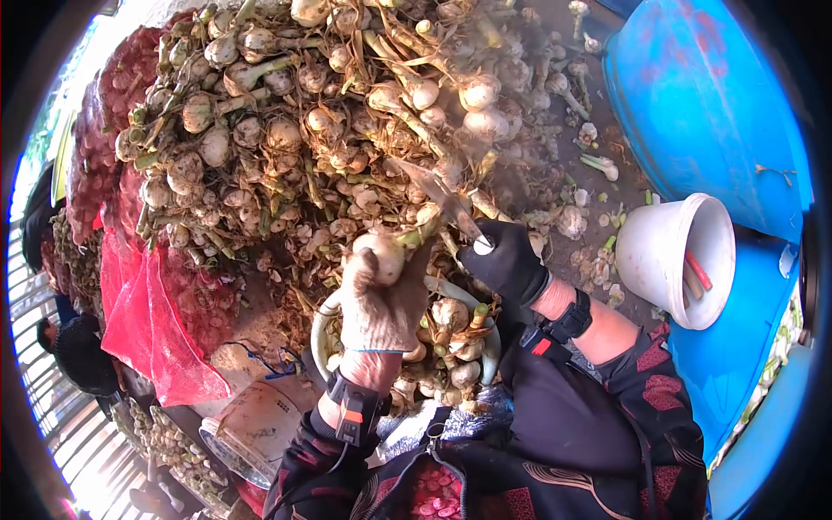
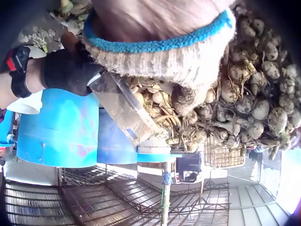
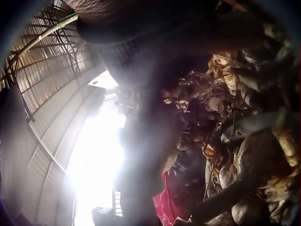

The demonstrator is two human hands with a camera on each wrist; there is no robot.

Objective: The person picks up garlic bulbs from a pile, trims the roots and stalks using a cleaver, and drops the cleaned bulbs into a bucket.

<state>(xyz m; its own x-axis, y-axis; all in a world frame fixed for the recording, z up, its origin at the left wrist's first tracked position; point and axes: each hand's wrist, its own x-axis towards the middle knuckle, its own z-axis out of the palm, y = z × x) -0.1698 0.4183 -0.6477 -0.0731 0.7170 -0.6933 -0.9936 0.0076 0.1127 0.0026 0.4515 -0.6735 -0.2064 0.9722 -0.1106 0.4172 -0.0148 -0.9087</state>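
Fingers of the left hand (image 1: 379, 303), in a beige knit glove, curled round a pale round garlic bulb (image 1: 381, 254), held up at the near foot of a great heap of dirt-crusted stalked garlic (image 1: 286, 130). Fingers of the right hand (image 1: 507, 260), in a black glove, clenched on the handle of a long grey metal blade (image 1: 442, 195) slanting up and left. Bulb just left of the black fingers, close beside the blade's lower part, green stalk apparently lying across toward the edge; left hand on it, right hand near. Below, grey ground strewn with skins and cut stems. Rightward, a white plastic bucket (image 1: 672, 260) tipped against big blue plastic drums (image 1: 702, 104); leftward, red mesh sacks (image 1: 147, 321). Overhead, a corrugated metal roof (image 3: 51, 94) on trusses, bright daylight beyond
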